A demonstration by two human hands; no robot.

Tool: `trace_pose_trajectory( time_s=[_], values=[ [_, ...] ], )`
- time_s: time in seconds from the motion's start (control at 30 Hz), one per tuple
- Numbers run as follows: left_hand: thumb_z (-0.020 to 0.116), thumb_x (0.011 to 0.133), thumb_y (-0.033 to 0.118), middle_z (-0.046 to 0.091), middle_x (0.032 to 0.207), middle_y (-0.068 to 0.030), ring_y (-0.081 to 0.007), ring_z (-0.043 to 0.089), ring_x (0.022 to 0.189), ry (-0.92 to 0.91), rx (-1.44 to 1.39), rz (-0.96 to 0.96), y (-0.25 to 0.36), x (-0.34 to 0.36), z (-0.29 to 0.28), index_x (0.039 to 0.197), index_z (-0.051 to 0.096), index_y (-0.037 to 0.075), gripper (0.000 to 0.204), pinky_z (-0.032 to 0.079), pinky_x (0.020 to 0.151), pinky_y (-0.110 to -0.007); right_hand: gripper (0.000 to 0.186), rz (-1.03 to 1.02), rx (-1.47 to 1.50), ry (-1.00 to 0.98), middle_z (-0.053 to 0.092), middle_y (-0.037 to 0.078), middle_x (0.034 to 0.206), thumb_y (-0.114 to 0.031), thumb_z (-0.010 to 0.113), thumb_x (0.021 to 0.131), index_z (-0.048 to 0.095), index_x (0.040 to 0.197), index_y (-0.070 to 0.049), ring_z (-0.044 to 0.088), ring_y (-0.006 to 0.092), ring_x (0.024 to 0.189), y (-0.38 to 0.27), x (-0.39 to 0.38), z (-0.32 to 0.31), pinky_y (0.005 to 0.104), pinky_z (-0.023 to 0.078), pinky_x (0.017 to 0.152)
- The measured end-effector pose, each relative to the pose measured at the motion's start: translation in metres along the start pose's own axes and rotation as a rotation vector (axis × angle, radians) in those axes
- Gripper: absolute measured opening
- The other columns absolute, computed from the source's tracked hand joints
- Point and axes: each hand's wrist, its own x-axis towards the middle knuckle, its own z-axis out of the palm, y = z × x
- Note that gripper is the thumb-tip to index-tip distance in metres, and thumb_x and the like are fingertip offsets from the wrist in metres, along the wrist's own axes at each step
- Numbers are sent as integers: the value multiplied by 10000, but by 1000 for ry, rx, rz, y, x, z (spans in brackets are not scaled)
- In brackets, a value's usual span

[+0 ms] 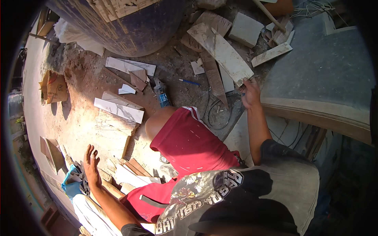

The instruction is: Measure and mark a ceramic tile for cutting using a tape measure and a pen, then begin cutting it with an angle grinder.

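Right hand (251, 94) clamped on white tile strip (221, 52); left hand (92, 168) in air, fingers apart.

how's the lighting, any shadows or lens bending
Head view: sun glares on the ground at left, where a brown package casts a shadow; the right hand and long tile sit in shade; edge of the gray slab looks bowed.

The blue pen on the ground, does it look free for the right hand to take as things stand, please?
Probably not right away: the right hand is holding the end of the long tile, though nothing seems to cover the blue pen.
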Motion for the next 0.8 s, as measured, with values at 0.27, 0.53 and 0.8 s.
trace_pose_trajectory(
  time_s=[0.27,0.53,0.8],
  values=[
    [556,999,389,518,1412,-124,-242,528,1248,-106,-154,289,81,13,23,1430,464,49,557,426,1008,-358,396,82,-49,-664,655,124,1182,-138,666,915,528,1251,20,644,205,1079,-35,-53,126,357,480,983],
    [429,1043,433,616,1268,-125,-205,641,1097,-228,-761,340,60,-30,0,1366,474,22,525,546,925,-393,307,18,-251,-1184,676,68,1095,-159,606,972,552,1230,-3,658,137,972,-37,-66,309,315,540,827],
    [420,1060,340,643,1207,-110,-196,654,1069,53,-906,361,16,-67,-13,1318,499,9,427,574,883,-387,391,-27,-814,-1113,659,74,1141,-262,647,961,568,1266,-30,644,160,1000,-10,-93,404,334,532,835]
  ],
)
